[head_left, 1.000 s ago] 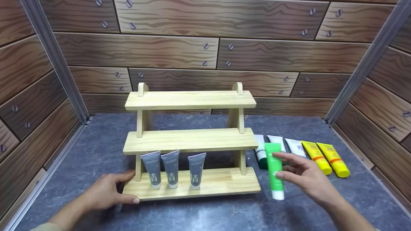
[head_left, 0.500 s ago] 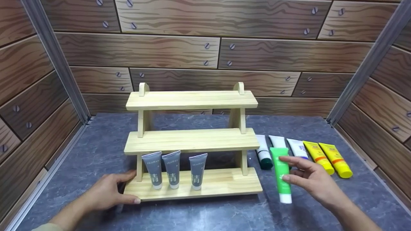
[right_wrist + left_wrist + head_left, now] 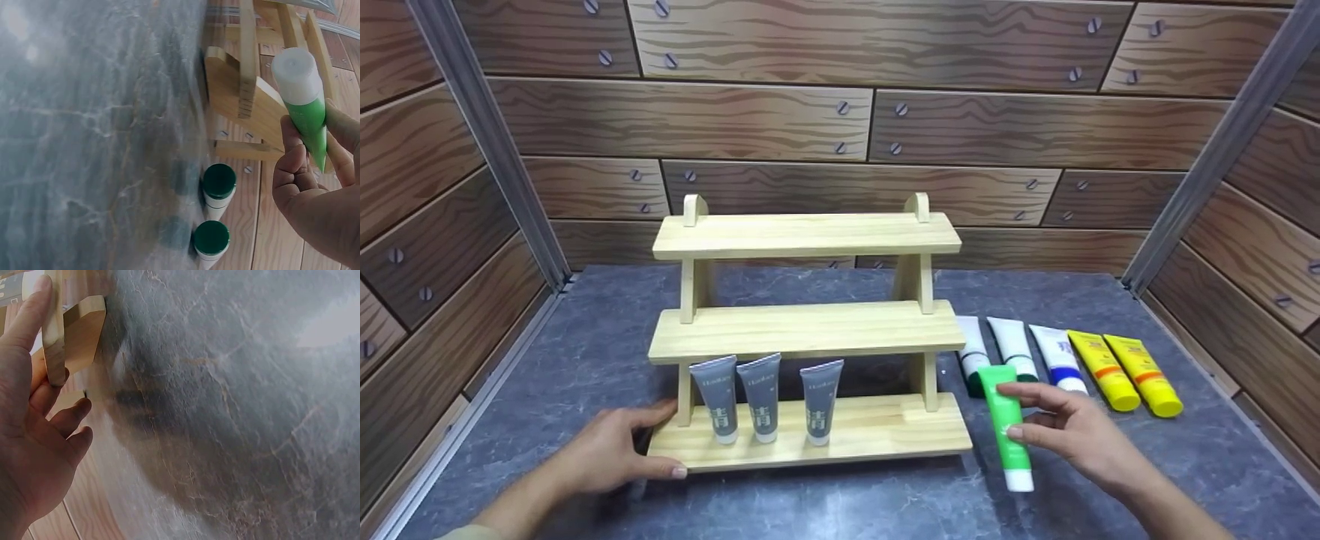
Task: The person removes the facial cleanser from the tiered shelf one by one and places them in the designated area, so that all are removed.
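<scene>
Pinches a green tube in right hand, beside wooden stand. Grips the stand's bottom shelf with left hand.

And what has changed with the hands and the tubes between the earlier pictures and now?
The right hand has brought the green tube slightly lower in the head view, still pinching it; nothing was let go. The left hand stays gripping the bottom shelf, and the three grey tubes stay standing on it.

Marbled grey table, wooden shelf, five tubes
</scene>
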Tool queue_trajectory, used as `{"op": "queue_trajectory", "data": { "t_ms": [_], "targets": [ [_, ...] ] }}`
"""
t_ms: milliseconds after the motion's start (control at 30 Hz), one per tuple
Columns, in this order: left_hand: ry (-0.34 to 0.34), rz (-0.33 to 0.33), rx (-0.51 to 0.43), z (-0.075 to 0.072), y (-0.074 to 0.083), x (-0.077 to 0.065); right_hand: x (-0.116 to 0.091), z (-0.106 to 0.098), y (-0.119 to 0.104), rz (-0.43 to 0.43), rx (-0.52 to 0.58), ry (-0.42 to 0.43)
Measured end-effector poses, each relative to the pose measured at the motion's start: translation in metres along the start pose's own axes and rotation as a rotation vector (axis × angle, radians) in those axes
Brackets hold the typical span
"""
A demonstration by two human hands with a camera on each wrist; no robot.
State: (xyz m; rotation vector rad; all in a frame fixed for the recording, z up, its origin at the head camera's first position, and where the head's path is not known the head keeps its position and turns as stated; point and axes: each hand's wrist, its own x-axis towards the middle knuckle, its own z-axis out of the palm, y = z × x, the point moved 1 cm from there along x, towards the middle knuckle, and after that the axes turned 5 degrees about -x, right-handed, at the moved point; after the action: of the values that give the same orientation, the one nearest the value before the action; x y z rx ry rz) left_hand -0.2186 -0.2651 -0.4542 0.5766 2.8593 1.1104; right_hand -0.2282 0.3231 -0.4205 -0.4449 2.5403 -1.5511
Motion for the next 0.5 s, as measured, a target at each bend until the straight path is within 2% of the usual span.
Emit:
{"op": "queue_trajectory", "data": {
  "t_ms": [400,500],
  "targets": [
    [-0.002,-0.003,0.022,0.0,0.0,0.0,0.003,0.002,0.016,0.063,0.009,-0.036],
    [0.0,-0.003,0.02,0.0,0.0,0.0,0.004,0.001,0.02,0.102,0.004,-0.043]
  ]
}}
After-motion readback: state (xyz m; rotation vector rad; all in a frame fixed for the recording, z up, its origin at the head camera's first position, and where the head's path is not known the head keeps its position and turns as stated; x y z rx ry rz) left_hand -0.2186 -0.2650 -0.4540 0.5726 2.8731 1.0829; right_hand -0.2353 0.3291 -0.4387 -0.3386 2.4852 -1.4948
